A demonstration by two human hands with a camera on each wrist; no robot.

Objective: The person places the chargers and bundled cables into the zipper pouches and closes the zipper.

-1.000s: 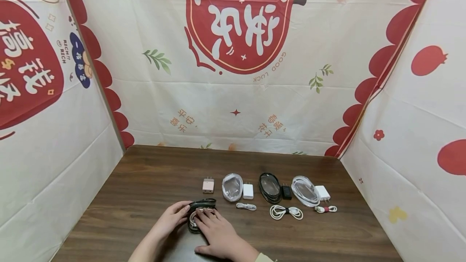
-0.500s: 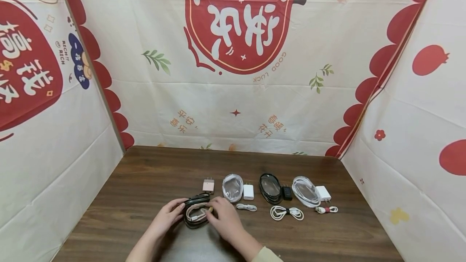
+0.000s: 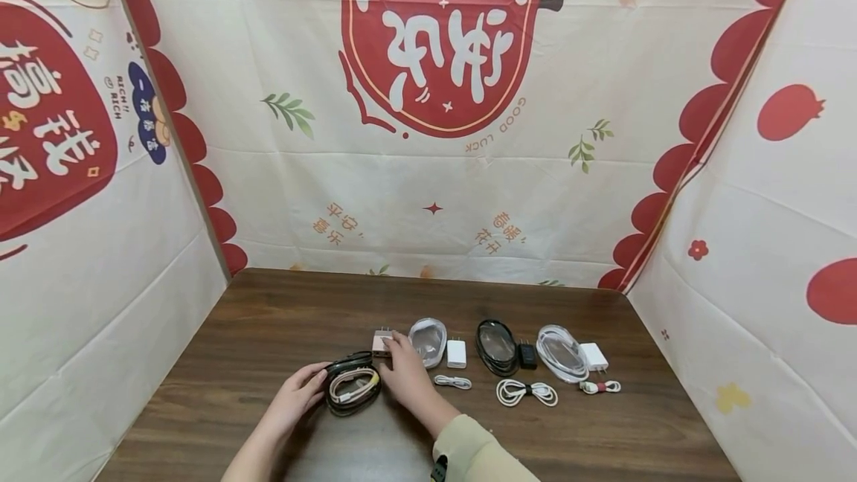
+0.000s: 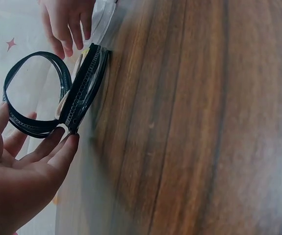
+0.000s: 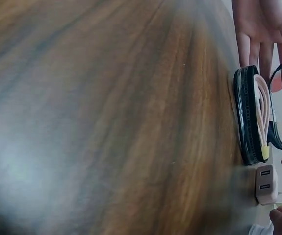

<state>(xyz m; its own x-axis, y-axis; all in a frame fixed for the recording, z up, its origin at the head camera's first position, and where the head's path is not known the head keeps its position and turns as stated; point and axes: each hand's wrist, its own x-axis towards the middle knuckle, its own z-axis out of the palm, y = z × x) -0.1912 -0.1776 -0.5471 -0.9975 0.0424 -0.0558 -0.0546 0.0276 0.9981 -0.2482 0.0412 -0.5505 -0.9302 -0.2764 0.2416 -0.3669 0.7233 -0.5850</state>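
Observation:
My left hand (image 3: 294,396) holds a small oval zip pouch (image 4: 84,90) with black edging, thumb on its raised see-through lid and fingers against its base. The pouch sits unzipped on the wooden table. Inside lies a coiled pale pink cable (image 5: 262,105) with a yellow tie at one end. Just beyond the pouch is a pink charger plug (image 3: 380,342) with two USB ports facing me. My right hand (image 3: 410,378) reaches over to it, fingertips at its right side and the thumb lower, apart from it. In the right wrist view, that hand's fingers are partly cut off.
Rightward along the table (image 3: 268,318) stand a clear pouch (image 3: 428,337), a white charger (image 3: 457,353), a black-edged pouch (image 3: 498,348), a black charger (image 3: 527,354), another clear pouch (image 3: 561,352) and a white charger (image 3: 593,355). Bundled white cables (image 3: 527,391) lie in front.
My right hand has lifted off the cable in the pouch and moved up to the pink charger. The pouch has shifted left with my left hand on it.

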